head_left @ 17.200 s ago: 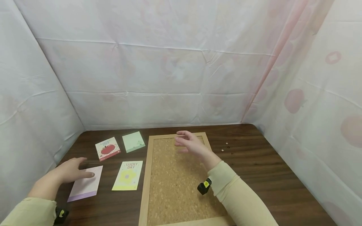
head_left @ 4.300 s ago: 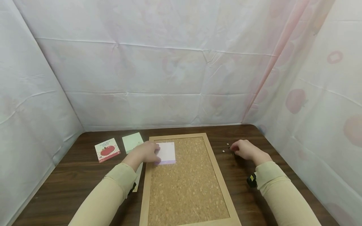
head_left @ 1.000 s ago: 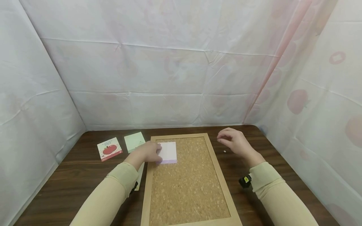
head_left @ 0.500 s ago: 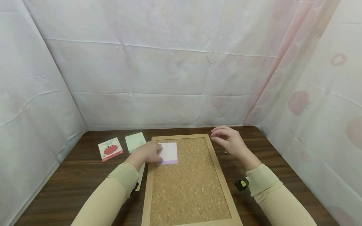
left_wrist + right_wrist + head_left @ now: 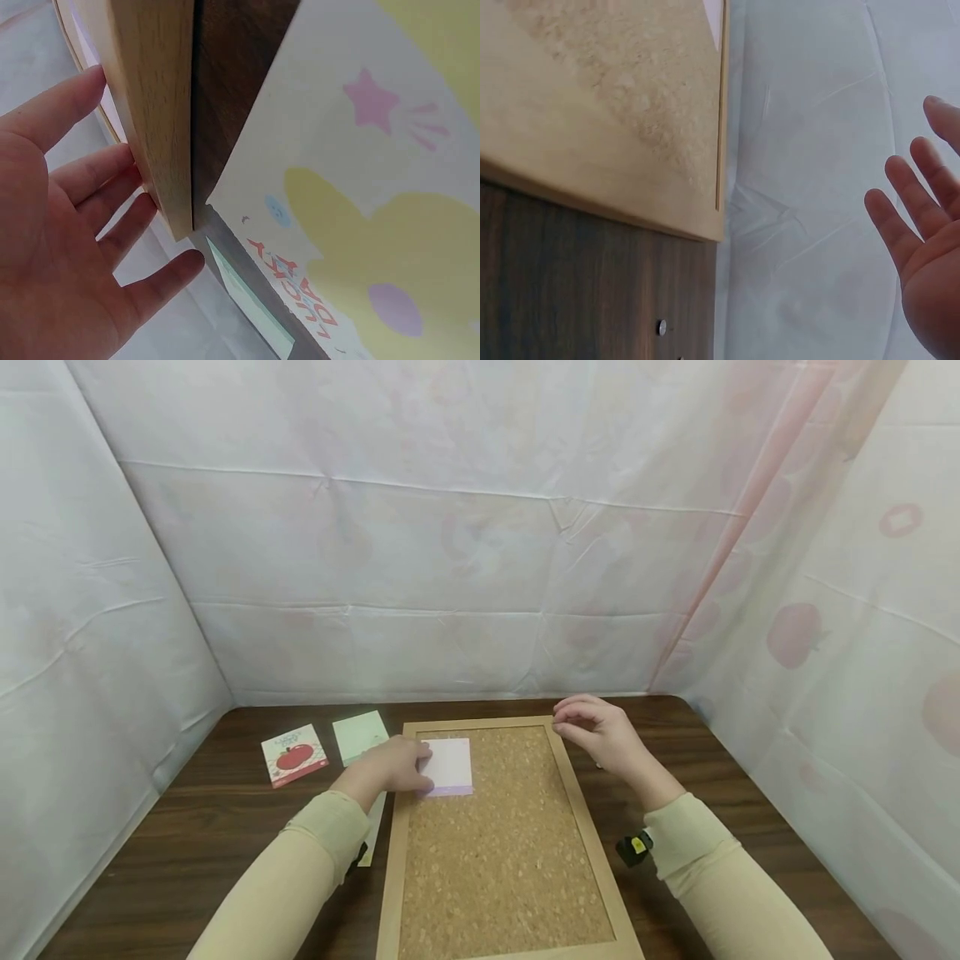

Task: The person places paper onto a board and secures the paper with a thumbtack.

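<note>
My left hand rests over the left frame of the cork board at its upper left, fingers loosely bent. Its thumb and fingertips reach the left edge of a white note card with a purple band, lying flat on the cork. In the left wrist view, the fingers of the left hand lie along the wooden frame. My right hand hovers by the board's upper right corner, thumb and index fingertips close together. I cannot tell whether something tiny is between them. A small round-headed pin lies on the table below it.
Left of the board lie a card with a red apple, a green card and a yellow flower card, which my left arm partly covers. White cloth encloses the dark wooden table.
The purple-banded card came from the left table onto the board earlier. My right hand has left the pins and moved left to the board's corner. The left hand has stayed on the card.
</note>
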The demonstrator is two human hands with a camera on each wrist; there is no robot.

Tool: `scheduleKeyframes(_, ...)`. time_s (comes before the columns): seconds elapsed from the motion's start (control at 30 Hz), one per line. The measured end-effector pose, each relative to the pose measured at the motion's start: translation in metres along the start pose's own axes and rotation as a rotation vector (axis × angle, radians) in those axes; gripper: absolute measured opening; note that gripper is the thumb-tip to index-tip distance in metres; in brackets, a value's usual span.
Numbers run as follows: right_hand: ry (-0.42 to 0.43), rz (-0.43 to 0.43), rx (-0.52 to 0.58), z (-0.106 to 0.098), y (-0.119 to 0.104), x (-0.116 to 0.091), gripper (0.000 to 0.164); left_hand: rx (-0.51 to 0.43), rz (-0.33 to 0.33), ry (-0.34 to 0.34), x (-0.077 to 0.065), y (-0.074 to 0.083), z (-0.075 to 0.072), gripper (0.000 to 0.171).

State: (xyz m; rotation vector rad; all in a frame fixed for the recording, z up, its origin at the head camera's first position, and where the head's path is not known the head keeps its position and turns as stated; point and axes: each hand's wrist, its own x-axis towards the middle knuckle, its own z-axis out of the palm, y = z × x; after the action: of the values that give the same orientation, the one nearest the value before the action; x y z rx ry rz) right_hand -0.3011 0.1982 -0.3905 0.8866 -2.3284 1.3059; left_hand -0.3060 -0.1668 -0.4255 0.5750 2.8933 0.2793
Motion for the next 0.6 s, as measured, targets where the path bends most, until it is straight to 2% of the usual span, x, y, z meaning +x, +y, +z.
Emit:
scheduleKeyframes(0.27, -0.033, 0.031, 0.032, 0.006, -0.002, 0.011, 0.006, -0.003, 0.014, -0.003, -0.001, -0.001, 0.000, 0.028)
scheduleKeyframes(0.47, -0.045, 0.086, 0.049, 0.013, -0.012, 0.024, 0.005, -0.017, -0.003, -0.022, -0.005, 0.001, -0.002, 0.058)
scheduleKeyframes(0.6, -0.056, 0.119, 0.087, 0.019, -0.011, 0.035, 0.008, -0.008, 0.007, -0.024, -0.005, 0.001, -0.004, 0.042)
